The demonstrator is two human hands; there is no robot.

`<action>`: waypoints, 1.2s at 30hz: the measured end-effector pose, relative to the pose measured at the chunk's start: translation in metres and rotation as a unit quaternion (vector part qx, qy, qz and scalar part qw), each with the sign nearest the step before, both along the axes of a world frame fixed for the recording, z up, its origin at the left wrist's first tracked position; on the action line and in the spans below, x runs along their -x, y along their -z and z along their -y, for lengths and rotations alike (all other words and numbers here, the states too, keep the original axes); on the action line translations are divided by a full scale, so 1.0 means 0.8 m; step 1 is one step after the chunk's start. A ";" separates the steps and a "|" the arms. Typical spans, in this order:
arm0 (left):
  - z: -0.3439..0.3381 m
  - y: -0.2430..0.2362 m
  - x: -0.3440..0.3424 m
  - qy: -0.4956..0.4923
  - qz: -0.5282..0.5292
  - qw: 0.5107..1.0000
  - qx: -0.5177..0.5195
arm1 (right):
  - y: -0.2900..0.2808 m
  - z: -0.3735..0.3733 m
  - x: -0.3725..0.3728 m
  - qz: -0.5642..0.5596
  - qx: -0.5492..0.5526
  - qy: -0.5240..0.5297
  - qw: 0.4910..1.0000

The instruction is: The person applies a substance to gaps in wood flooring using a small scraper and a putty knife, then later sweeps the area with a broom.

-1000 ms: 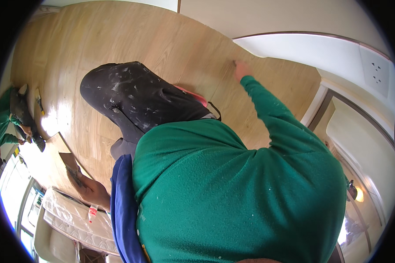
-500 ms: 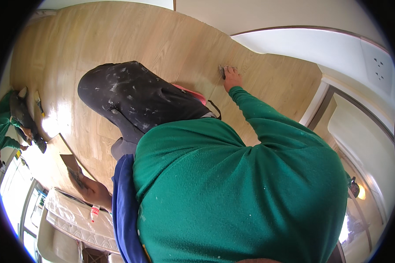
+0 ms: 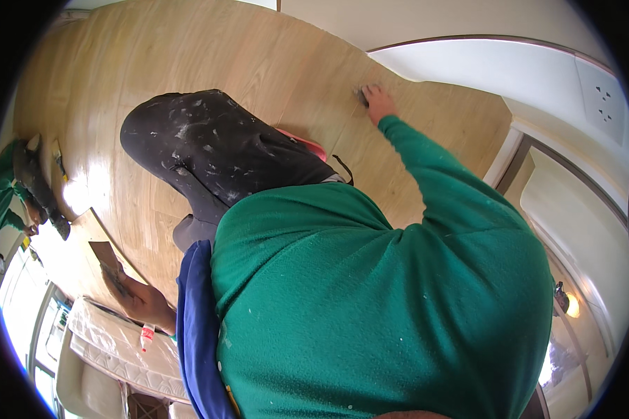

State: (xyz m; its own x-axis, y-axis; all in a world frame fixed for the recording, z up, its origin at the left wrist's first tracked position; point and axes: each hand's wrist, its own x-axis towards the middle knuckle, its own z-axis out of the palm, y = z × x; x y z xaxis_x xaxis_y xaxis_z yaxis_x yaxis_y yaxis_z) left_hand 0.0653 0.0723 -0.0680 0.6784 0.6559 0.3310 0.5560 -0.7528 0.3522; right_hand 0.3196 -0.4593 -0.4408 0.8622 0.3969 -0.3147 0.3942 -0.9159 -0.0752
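In my left hand (image 3: pixel 140 297), low at the left, is a flat, dark brown scraper-like tool (image 3: pixel 101 257) with grey residue near my fingers, held above a light wooden board (image 3: pixel 82 236). My right hand (image 3: pixel 378 102) reaches out past my paint-flecked dark trousers (image 3: pixel 203 140) to the wood-look floor (image 3: pixel 293 63); its fingers are closed over a small dark object (image 3: pixel 363 98), slightly blurred and too small to name, against the planks below the white curved base of the wall.
At the far left a co-worker in green (image 3: pixel 10 192) crouches beside a long-handled yellow tool (image 3: pixel 61 164). A plastic-covered mattress or seat (image 3: pixel 112 353) and a bottle (image 3: pixel 147 337) are behind my left hand. A socket panel (image 3: pixel 597 105) and door frame (image 3: pixel 514 153) stand right. A pink item (image 3: pixel 307 145) lies by my leg.
My right hand first drew back toward me, then moved forward again, the dark object showing under its fingers. My left hand shifted only slightly.
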 end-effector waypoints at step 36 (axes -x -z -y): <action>-0.007 0.004 0.012 -0.050 0.010 0.998 0.029 | 0.000 0.004 -0.108 -0.017 0.023 0.167 0.986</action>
State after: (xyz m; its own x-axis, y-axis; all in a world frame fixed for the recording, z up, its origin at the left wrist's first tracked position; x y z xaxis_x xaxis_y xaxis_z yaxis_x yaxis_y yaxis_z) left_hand 0.0559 0.0777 -0.0711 0.6015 0.7386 0.3043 0.6201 -0.6719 0.4051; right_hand 0.4058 -0.4622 -0.4409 0.9313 0.0771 -0.3561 0.0679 -0.9970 -0.0382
